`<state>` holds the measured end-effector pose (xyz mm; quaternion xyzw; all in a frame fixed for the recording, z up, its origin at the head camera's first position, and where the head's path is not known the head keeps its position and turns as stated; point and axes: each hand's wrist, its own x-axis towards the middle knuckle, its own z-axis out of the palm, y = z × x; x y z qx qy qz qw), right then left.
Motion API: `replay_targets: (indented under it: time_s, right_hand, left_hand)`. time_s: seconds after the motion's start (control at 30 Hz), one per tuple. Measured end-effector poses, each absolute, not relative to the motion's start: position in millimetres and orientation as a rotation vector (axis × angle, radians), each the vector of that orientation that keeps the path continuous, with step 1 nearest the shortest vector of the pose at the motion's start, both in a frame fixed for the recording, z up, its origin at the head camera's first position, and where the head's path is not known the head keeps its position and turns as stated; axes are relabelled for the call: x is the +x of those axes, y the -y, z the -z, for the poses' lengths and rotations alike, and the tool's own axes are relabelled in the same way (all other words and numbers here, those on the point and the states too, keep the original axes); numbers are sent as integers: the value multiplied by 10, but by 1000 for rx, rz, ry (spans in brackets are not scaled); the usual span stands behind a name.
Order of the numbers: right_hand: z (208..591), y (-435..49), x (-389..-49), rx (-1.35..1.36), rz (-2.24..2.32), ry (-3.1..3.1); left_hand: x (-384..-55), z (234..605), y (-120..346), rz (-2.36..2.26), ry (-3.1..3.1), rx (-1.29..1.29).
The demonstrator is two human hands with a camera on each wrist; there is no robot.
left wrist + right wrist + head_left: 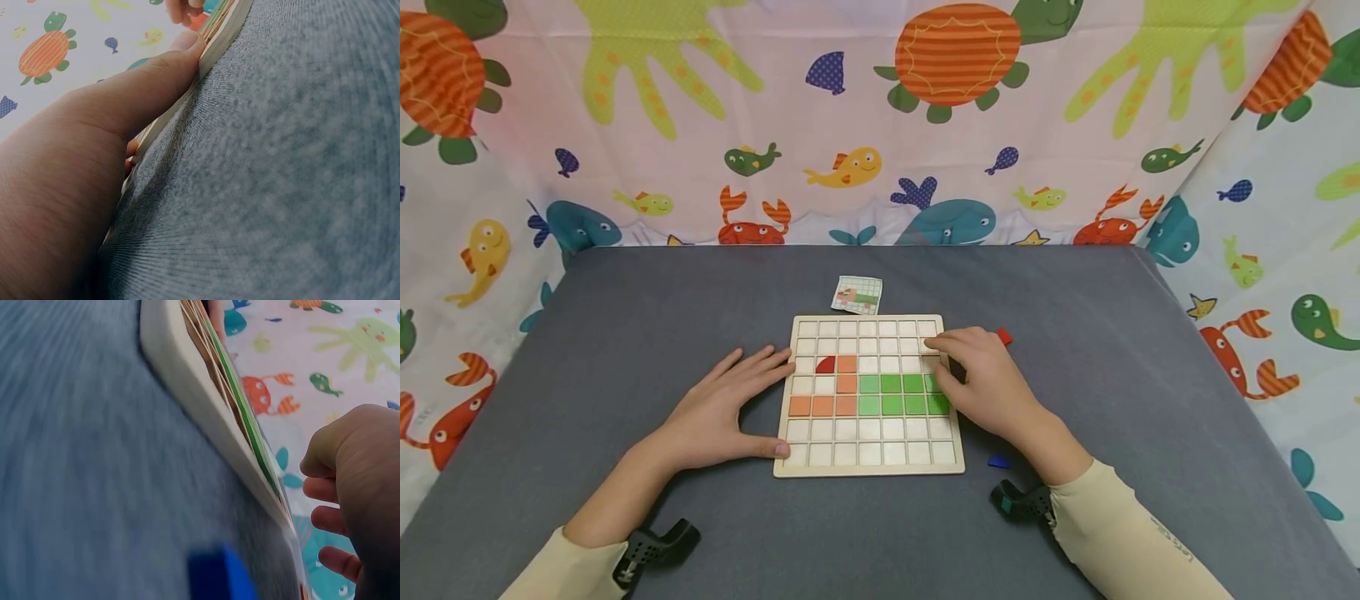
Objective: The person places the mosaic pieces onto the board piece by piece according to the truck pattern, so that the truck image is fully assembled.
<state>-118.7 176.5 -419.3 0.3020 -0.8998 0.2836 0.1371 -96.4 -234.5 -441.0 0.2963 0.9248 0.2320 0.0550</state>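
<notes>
A square wooden grid board (868,471) lies on the table with white cells. Orange squares (822,406), green squares (892,405) and one dark red rounded piece (825,365) fill some cells. My left hand (718,417) rests spread at the board's left edge; its thumb (169,62) touches the rim in the left wrist view. My right hand (988,383) is over the board's right edge, fingers bent loosely above the end cells. In the right wrist view, no piece shows between the right hand's fingers (328,519).
A small pattern card (857,294) lies behind the board. One red piece (1004,336) sits beyond my right hand, and a blue piece (998,462) lies off the board's lower right. A patterned cloth (850,108) hangs around the grey table (700,292).
</notes>
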Motion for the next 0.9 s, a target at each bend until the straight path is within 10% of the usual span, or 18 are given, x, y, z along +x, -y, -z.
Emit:
replay_targets:
  time_s: [0.9]
  right_hand:
    - [4315, -2558, -1453, 613, -863, 2687]
  left_hand:
    - [-955, 4402, 2342, -710, -2808, 894]
